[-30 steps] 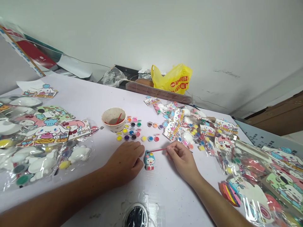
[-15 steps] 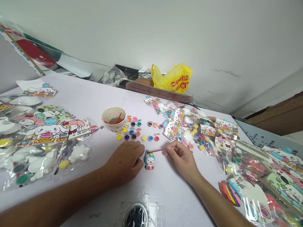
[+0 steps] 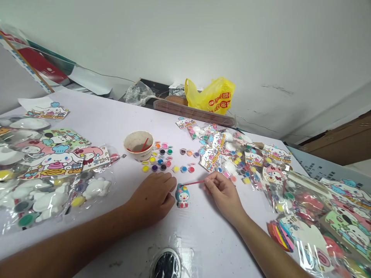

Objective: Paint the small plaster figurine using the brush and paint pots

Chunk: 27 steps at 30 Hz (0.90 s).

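White cup [image 3: 142, 156] holds greyish liquid [image 3: 135, 148], red sticks [image 3: 145, 144]; right grip [image 3: 207, 182] pinches red brush [image 3: 194, 182]; whether left grip [image 3: 171, 193] holds anything is unclear.

On my feed I count one painted blue-and-white figurine [image 3: 182, 196], one white paper cup [image 3: 140, 155], one yellow plastic bag [image 3: 210, 97].

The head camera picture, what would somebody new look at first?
Probably the bright yellow bag at the back, near the wall. Next, the little blue-topped figurine in the middle, between the left hand and the right hand, which holds a thin red brush reaching its head.
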Each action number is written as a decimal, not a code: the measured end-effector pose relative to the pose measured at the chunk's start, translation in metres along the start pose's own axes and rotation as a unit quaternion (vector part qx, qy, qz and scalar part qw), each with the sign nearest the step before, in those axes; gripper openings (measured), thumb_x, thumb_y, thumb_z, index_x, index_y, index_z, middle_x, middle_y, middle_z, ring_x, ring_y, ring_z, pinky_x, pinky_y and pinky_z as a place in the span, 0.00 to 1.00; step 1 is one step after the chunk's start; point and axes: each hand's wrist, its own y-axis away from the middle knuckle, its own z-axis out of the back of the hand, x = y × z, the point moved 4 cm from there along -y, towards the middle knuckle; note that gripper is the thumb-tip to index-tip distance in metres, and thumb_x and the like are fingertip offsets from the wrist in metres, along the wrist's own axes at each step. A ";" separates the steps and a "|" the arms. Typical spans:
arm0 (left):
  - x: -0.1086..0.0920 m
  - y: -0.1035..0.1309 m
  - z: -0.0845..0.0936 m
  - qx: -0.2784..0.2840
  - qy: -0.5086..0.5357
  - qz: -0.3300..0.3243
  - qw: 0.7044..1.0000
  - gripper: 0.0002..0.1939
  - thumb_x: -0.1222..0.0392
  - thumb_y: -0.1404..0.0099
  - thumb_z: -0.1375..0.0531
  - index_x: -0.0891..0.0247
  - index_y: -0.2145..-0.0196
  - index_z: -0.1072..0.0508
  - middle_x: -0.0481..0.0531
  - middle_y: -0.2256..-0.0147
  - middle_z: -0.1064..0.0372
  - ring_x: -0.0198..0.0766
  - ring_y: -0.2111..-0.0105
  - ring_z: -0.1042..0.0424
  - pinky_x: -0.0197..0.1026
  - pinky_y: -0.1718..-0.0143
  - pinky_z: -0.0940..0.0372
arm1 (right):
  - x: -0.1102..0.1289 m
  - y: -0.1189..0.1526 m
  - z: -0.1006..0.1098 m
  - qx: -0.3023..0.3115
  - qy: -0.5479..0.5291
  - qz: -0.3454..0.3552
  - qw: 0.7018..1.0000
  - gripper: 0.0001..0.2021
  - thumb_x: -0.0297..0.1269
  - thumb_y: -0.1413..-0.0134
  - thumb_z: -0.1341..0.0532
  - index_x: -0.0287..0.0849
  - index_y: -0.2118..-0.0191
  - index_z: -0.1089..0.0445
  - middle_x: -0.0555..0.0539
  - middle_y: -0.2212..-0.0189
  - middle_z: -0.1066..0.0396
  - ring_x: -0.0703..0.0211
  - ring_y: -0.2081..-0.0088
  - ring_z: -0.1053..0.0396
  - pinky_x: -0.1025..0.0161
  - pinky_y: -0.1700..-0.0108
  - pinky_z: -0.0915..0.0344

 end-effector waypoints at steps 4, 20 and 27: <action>0.000 0.001 0.000 0.015 -0.003 0.009 1.000 0.08 0.71 0.45 0.50 0.59 0.72 0.46 0.49 0.71 0.40 0.41 0.71 0.43 0.44 0.68 0.49 | 0.000 -0.001 0.001 -0.006 -0.019 -0.003 1.000 0.18 0.54 0.42 0.38 0.43 0.71 0.34 0.50 0.77 0.31 0.62 0.77 0.40 0.64 0.73 0.43; -0.001 0.001 0.002 0.019 -0.005 0.021 1.000 0.08 0.72 0.46 0.51 0.60 0.73 0.47 0.48 0.72 0.41 0.40 0.71 0.43 0.42 0.68 0.49 | -0.005 -0.002 0.000 -0.009 -0.056 0.009 0.998 0.17 0.52 0.40 0.39 0.43 0.70 0.33 0.49 0.74 0.28 0.63 0.77 0.39 0.65 0.73 0.42; -0.002 0.001 0.002 0.021 -0.018 0.015 0.999 0.09 0.72 0.47 0.50 0.59 0.73 0.47 0.48 0.71 0.40 0.40 0.70 0.43 0.43 0.68 0.48 | -0.004 -0.001 -0.001 -0.005 -0.025 0.006 1.000 0.18 0.53 0.41 0.39 0.43 0.70 0.32 0.48 0.74 0.28 0.62 0.77 0.39 0.64 0.73 0.44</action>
